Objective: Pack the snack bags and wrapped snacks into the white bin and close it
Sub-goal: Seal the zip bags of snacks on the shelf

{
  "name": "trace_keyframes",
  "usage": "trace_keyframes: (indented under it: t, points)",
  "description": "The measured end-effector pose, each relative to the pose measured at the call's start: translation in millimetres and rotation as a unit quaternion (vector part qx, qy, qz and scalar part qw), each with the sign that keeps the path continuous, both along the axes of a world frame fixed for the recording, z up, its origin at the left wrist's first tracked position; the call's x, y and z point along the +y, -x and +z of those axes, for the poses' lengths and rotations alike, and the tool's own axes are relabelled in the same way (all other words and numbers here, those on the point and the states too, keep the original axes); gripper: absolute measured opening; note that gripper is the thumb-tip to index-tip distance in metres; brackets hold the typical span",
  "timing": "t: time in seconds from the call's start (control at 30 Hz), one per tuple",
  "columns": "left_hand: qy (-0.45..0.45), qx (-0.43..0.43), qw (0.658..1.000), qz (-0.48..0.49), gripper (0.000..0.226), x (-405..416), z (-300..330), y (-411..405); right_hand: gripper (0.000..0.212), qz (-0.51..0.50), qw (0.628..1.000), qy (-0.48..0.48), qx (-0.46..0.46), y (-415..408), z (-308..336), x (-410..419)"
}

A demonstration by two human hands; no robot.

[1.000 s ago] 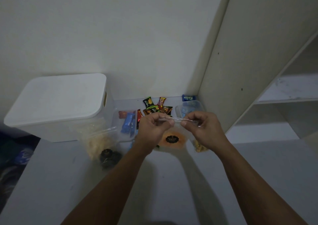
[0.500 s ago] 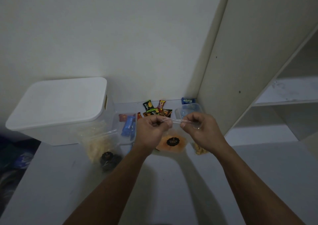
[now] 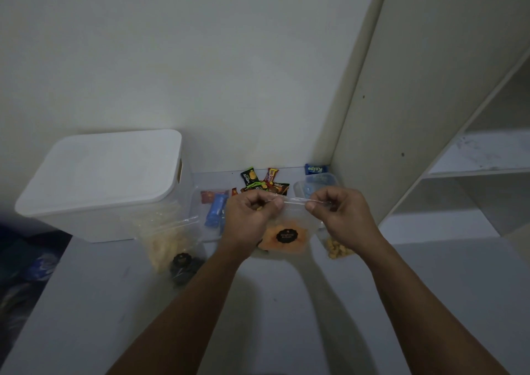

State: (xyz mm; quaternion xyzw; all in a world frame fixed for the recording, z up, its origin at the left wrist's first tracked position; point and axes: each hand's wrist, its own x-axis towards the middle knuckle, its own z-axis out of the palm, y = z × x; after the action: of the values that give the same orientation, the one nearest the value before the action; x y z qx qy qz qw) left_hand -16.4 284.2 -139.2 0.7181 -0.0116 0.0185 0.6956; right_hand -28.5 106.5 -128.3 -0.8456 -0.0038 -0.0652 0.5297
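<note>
Above the table (image 3: 286, 303), left hand (image 3: 252, 217) and right hand (image 3: 341, 214) each grip pinching clear snack bag (image 3: 286, 234) top, label unreadable

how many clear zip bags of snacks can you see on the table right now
3. One with orange snacks hangs from both hands; one with pale snacks leans by the white bin; one with nuts lies under the right wrist. Others may be hidden.

Lidded white bin (image 3: 109, 185) blocks left; tabletop (image 3: 286, 317) near side open.

"Kelpo" on blue wrapper (image 3: 316, 169)
</note>
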Motion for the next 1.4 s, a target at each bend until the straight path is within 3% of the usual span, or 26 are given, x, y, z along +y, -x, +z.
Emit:
trace_keyframes:
  t: [0.17, 0.57, 0.77, 0.93, 1.03, 1.1, 1.23, 1.4]
  points:
    - [-0.025, 0.005, 0.999, -0.048, 0.001, -3, 3, 1, 0.005, 0.018, 1.0, -0.004, 0.001, 1, 2, 7]
    - [0.008, 0.015, 1.0, -0.001, 0.006, 13, 6, -4, 0.014, -0.047, 0.994, -0.1, 0.012, -1, 8, -10]
    - [0.018, 0.01, 1.0, 0.001, 0.016, 13, 8, -7, 0.01, -0.036, 0.994, -0.1, 0.015, -2, 11, -13]
    - [-0.007, -0.015, 0.998, 0.061, 0.007, 10, 2, -7, 0.015, -0.048, 0.995, -0.085, -0.012, -2, 10, -6]
    - [-0.049, -0.003, 0.99, 0.129, 0.036, 1, 4, -1, 0.013, -0.067, 0.994, -0.073, -0.037, -1, 9, 1]
    - [-0.033, 0.032, 0.995, 0.086, 0.043, -2, 10, 2, 0.015, -0.07, 0.994, -0.058, -0.058, 0, 9, 5]
    - [0.061, 0.113, 0.992, 0.005, 0.027, 0, 17, 1, 0.019, -0.046, 0.995, -0.047, -0.076, 2, 7, 8]
    - [0.072, 0.119, 0.99, -0.005, 0.018, 4, 15, 3, 0.008, -0.007, 0.997, -0.068, -0.043, 6, 1, 7]
